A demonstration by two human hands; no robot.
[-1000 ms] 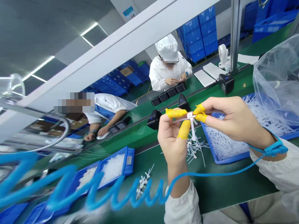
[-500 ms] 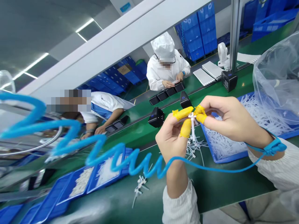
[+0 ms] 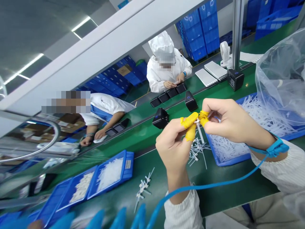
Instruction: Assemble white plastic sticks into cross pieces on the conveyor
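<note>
Thumb and forefinger of my left hand (image 3: 175, 143), both in yellow finger cots, pinch the top of a small white plastic strip (image 3: 200, 133). My right hand (image 3: 230, 121), in yellow finger cots too, is closed at the same end, its fingertips meeting the left ones. The strip hangs down between the hands; its top is mostly hidden by the fingers. Under them lies a loose pile of similar white strips (image 3: 197, 149) on the green table. A blue tray (image 3: 220, 162) full of thin white strips stands under and beside my right hand.
A blue coiled cord (image 3: 181, 189) runs from my right wrist across the front. A smaller group of white strips (image 3: 143, 187) lies to the left, near blue bins (image 3: 128, 165) of white parts. Black devices (image 3: 160, 118) stand on the green conveyor. Two people (image 3: 166, 70) work opposite.
My fingertips have drawn closer together over the strip's top, covering more of it. The coiled cord has dropped lower in the view, and the view has shifted slightly.
</note>
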